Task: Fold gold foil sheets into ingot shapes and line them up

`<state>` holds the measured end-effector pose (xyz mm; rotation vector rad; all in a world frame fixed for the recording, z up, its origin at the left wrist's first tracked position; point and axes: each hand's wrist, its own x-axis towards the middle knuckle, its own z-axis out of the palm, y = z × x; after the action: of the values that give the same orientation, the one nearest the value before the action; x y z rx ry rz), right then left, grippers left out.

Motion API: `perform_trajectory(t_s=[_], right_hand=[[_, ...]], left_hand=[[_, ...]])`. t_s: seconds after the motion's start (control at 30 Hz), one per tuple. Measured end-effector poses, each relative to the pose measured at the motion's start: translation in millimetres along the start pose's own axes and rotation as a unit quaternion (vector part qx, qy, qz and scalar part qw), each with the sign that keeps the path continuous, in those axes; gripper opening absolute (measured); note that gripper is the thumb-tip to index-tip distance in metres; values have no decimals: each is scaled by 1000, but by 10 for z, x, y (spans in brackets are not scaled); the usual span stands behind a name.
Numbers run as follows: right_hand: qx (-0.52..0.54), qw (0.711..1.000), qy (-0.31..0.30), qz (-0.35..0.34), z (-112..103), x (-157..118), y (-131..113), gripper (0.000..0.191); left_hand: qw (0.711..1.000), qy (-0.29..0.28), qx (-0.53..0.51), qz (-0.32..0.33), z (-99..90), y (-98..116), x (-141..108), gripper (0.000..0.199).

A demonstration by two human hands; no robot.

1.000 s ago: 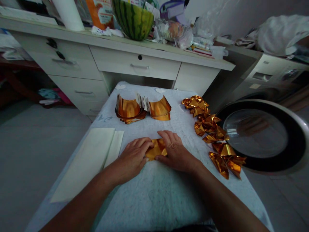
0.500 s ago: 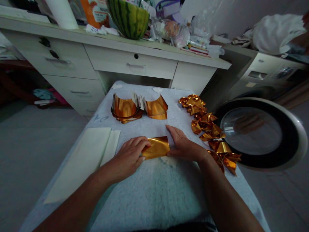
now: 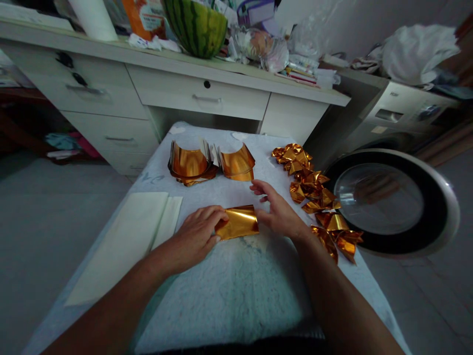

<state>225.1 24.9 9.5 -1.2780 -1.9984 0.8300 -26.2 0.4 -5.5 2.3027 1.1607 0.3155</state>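
Note:
A shiny gold foil paper (image 3: 239, 222) lies on the cloth-covered table in front of me. My left hand (image 3: 201, 229) grips its left end, thumb at the near edge and fingers on top. My right hand (image 3: 279, 214) hovers just off the paper's right end, fingers apart and slightly curled, holding nothing; its thumb is blurred. Beyond the hands stand two stacks of curved gold foil sheets, a left stack (image 3: 190, 162) and a right stack (image 3: 238, 162). To the right runs a heap of folded gold foil pieces (image 3: 310, 185).
Pale folded paper sheets (image 3: 118, 239) lie along the table's left side. An open washing machine door (image 3: 391, 202) stands close to the right edge. Behind is a white desk with drawers (image 3: 199, 96), bearing a cut watermelon (image 3: 197, 29) and plastic-wrapped items.
My right hand has lifted slightly away from the paper's right end, its fingers rising and curling. My left hand keeps its grip. The view has shifted a little.

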Motion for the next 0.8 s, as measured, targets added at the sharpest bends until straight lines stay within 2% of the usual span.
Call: perform_trajectory(t_s=[0.1, 0.27, 0.8], right_hand=[[60, 997, 38, -12, 44, 49, -57, 64], [109, 993, 51, -7, 20, 81, -62, 54], [102, 993, 55, -13, -9, 50, -78, 47]], left_hand=[[1000, 6, -3, 6, 0, 0, -5, 36], [1000, 18, -9, 15, 13, 2, -5, 36], [1000, 20, 0, 13, 19, 12, 2, 35]])
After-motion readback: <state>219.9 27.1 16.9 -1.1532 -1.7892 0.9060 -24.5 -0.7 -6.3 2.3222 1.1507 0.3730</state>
